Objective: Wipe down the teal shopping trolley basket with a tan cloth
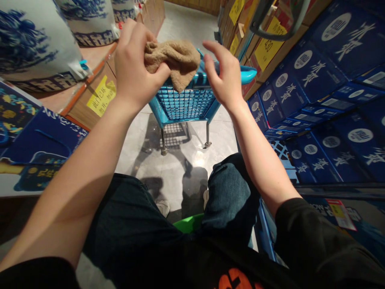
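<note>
A tan cloth (177, 60) is bunched in my left hand (135, 60), thumb in front and fingers behind it. The cloth lies over the left part of the handle of a blue shopping cart (185, 102), one corner hanging down in front. My right hand (221, 72) is at the handle's right part, thumb and forefinger apart, with nothing seen between them. Whether its hidden fingers touch the handle, I cannot tell. The blue handle end (249, 74) sticks out to the right of that hand.
Blue cartons (315, 68) are stacked along the right side. To the left stand white sacks with blue print (30, 44) on a wooden ledge with a yellow note (102, 96), and a dark blue gift box (39, 136). A green thing (189, 223) shows between my legs.
</note>
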`<act>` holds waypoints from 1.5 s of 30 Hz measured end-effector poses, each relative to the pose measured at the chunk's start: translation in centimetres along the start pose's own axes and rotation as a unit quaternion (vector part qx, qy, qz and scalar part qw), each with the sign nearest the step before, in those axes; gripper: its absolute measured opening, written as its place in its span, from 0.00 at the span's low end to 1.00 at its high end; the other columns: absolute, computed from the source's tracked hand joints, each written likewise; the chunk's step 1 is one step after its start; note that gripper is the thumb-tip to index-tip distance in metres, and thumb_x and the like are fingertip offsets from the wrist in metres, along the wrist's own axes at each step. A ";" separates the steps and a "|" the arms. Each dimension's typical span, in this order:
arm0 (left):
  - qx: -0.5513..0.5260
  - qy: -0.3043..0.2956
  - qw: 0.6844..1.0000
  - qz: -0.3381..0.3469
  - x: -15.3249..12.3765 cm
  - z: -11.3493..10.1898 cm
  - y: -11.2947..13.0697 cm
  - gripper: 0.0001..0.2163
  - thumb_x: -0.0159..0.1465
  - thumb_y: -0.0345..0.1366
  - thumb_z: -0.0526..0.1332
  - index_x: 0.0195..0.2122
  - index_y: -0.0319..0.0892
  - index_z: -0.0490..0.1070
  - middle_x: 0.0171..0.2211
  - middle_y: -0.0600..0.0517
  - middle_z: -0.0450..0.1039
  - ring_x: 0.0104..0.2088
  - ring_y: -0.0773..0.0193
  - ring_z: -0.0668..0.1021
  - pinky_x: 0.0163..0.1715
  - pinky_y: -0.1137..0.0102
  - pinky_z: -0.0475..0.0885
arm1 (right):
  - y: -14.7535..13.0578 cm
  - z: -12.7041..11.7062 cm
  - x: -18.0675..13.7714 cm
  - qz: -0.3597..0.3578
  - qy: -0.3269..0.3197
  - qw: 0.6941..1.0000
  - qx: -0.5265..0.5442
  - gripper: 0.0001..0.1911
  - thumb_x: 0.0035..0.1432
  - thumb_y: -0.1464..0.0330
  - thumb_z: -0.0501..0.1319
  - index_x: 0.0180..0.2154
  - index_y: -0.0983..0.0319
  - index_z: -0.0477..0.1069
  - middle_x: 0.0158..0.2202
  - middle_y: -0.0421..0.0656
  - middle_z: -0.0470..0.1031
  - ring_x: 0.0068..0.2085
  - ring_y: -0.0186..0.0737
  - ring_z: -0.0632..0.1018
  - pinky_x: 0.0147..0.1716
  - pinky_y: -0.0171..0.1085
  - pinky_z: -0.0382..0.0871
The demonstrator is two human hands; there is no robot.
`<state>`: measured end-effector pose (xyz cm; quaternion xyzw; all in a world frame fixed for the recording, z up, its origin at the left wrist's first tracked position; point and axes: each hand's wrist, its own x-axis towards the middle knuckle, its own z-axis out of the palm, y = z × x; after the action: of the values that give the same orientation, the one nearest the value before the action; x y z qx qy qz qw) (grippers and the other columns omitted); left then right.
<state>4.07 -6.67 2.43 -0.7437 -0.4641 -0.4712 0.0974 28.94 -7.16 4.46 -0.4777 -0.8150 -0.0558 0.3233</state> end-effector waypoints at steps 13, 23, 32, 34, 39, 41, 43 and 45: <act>0.085 -0.058 0.993 -0.064 0.2 -0.1 -2.9 0.18 0.61 0.26 0.60 0.47 0.52 0.82 0.55 0.49 0.78 0.60 0.45 0.75 0.62 0.46 0.68 | 2.4 -2.2 -0.5 0.057 -0.129 0.977 -0.157 0.33 0.72 0.39 0.51 0.39 0.57 0.79 0.39 0.53 0.84 0.43 0.59 0.81 0.39 0.45 0.65; 0.054 0.028 0.995 0.074 -3.4 -1.3 -3.4 0.13 0.67 0.49 0.66 0.44 0.47 0.71 0.47 0.47 0.69 0.55 0.44 0.76 0.57 0.46 0.69 | -1.2 -1.6 -1.8 0.055 -0.139 0.977 -0.154 0.44 0.67 0.28 0.51 0.47 0.62 0.79 0.43 0.56 0.84 0.50 0.67 0.83 0.46 0.50 0.72; 0.072 -0.035 0.993 0.090 -7.3 -2.8 -7.6 0.33 0.61 0.50 0.67 0.66 0.50 0.66 0.59 0.39 0.71 0.59 0.34 0.75 0.63 0.33 0.63 | -1.1 -0.9 -2.2 0.037 -0.119 0.983 -0.134 0.50 0.66 0.26 0.44 0.45 0.62 0.79 0.42 0.57 0.83 0.51 0.68 0.83 0.48 0.54 0.73; 0.076 -0.024 0.993 0.087 -8.0 -3.4 -8.9 0.35 0.61 0.49 0.68 0.69 0.51 0.67 0.59 0.37 0.71 0.60 0.33 0.74 0.65 0.33 0.63 | -1.1 -0.9 -2.1 0.040 -0.121 0.983 -0.135 0.50 0.66 0.26 0.44 0.46 0.63 0.79 0.43 0.58 0.83 0.51 0.69 0.83 0.48 0.54 0.73; 0.044 0.008 0.996 0.077 -9.3 -2.1 -7.3 0.31 0.64 0.42 0.68 0.69 0.51 0.68 0.65 0.39 0.70 0.67 0.34 0.70 0.71 0.34 0.59 | -1.0 -0.8 -2.1 0.042 -0.125 0.981 -0.140 0.49 0.67 0.27 0.45 0.46 0.63 0.79 0.43 0.59 0.83 0.51 0.69 0.82 0.48 0.54 0.72; 0.041 -0.019 0.996 0.075 -9.3 -1.1 -6.0 0.28 0.66 0.41 0.66 0.68 0.51 0.69 0.65 0.40 0.72 0.69 0.36 0.69 0.72 0.34 0.57 | -0.6 -0.7 -2.1 0.034 -0.122 0.983 -0.136 0.49 0.67 0.27 0.44 0.46 0.63 0.79 0.43 0.59 0.84 0.51 0.68 0.82 0.48 0.53 0.72; 0.045 -0.039 0.995 0.084 -8.9 -0.8 -5.6 0.27 0.66 0.41 0.66 0.67 0.52 0.70 0.65 0.42 0.73 0.69 0.36 0.70 0.73 0.34 0.56 | -0.2 -0.6 -2.1 0.026 -0.116 0.983 -0.136 0.49 0.67 0.27 0.43 0.47 0.63 0.79 0.43 0.58 0.84 0.51 0.68 0.82 0.48 0.52 0.72; 0.055 -0.034 0.994 0.091 -8.3 -1.3 -6.4 0.27 0.64 0.43 0.67 0.66 0.53 0.72 0.64 0.44 0.74 0.67 0.36 0.71 0.74 0.34 0.54 | 0.0 -0.6 -2.0 0.025 -0.114 0.983 -0.139 0.49 0.67 0.27 0.43 0.47 0.63 0.79 0.43 0.58 0.84 0.51 0.67 0.82 0.47 0.52 0.71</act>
<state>-2.76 -8.88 -5.33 -0.7918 -0.4226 -0.4090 0.1648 29.94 -8.90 3.74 -0.5417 -0.8184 -0.1056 0.1602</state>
